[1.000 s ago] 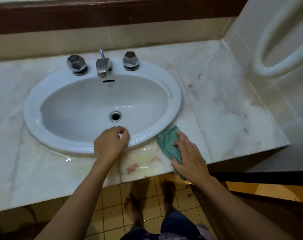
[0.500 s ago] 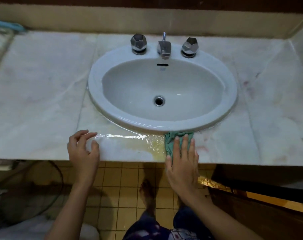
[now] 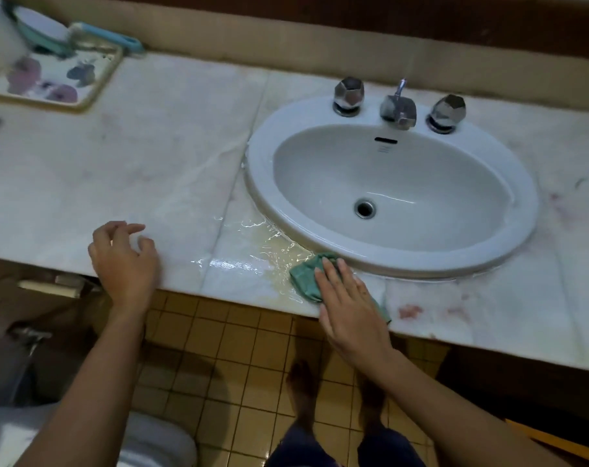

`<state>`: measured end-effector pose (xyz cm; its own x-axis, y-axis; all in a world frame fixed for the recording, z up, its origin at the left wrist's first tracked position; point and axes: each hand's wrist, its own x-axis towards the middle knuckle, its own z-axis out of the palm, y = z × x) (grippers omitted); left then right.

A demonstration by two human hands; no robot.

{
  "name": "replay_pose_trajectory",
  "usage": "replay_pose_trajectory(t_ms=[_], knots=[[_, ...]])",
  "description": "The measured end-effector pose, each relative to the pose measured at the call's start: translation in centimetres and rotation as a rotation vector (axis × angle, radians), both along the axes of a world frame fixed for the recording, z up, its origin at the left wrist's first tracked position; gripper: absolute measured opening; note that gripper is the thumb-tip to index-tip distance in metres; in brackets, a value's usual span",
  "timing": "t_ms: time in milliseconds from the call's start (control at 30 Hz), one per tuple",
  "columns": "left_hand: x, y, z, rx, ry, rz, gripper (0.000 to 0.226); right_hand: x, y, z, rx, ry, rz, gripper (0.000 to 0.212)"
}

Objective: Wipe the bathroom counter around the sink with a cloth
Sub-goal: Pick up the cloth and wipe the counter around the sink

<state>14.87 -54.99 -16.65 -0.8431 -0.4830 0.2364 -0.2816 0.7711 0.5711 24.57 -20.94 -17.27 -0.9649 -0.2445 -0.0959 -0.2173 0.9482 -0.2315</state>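
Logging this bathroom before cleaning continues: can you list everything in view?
counter: one, pale marble, across the view
sink: one, white, set in counter, right
tap handles: two, chrome, behind the basin
spout: one, chrome, between the handles
cloth: one, green, at sink's front rim
puddle: one, clear, left of cloth
tray: one, floral, far left
floor tiles: many, yellow, below counter
left hand: one, at counter's front edge
right hand: one, flat on cloth
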Motion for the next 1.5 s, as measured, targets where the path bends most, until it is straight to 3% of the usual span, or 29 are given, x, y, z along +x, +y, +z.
replay_pose_trajectory(t_ms=[300,567,733,867,933,1033,1100,1167,1233,1333,1400,1500], knots=[[-2.4,-3.0,-1.6,-0.064,-0.059,0.077,0.026,-7.0,-7.3,0.9,-0.182,0.011,0.045,0.057],[-2.7,-3.2,-2.1,-0.052,-0.053,0.127,0.022,-14.7,-14.4,0.7,-0.132,-0.048,0.178,0.058],[-2.7,-3.3,-2.0,-0.034,-0.054,0.125,0.019,-13.3,-15.1,0.1,-0.147,-0.011,0.495,0.054],[-2.6,-3.4,-1.9,-0.014,-0.054,0.119,0.017,-9.9,-11.4,-0.2,-0.348,0.022,0.712,0.043],[-2.6,-3.4,-1.8,-0.01,-0.055,0.126,0.017,-8.9,-9.9,-0.1,-0.524,-0.017,0.622,0.037],[-2.7,-3.2,-1.8,0.018,-0.051,0.142,0.018,-9.2,-10.7,1.2,-0.783,-0.155,0.179,0.04],[-2.7,-3.1,-1.7,0.019,-0.053,0.142,0.018,-11.3,-12.6,2.7,-0.863,-0.075,-0.081,0.04],[-2.8,-3.1,-1.8,0.018,-0.051,0.144,0.019,-15.0,-14.6,4.7,-0.887,0.077,-0.211,0.036],[-2.8,-3.2,-1.9,0.017,-0.055,0.145,0.018,-19.9,-16.3,6.0,-0.832,0.158,-0.278,0.03],[-2.7,-3.3,-2.0,0.001,-0.071,0.147,0.018,-27.4,-17.9,5.8,-0.671,0.111,-0.364,0.023],[-2.8,-3.3,-2.0,-0.002,-0.071,0.153,0.018,-30.4,-18.7,4.7,-0.436,0.073,-0.319,0.025],[-2.9,-3.3,-2.0,-0.009,-0.074,0.157,0.018,-31.1,-19.5,2.6,0.003,0.048,-0.111,0.045]])
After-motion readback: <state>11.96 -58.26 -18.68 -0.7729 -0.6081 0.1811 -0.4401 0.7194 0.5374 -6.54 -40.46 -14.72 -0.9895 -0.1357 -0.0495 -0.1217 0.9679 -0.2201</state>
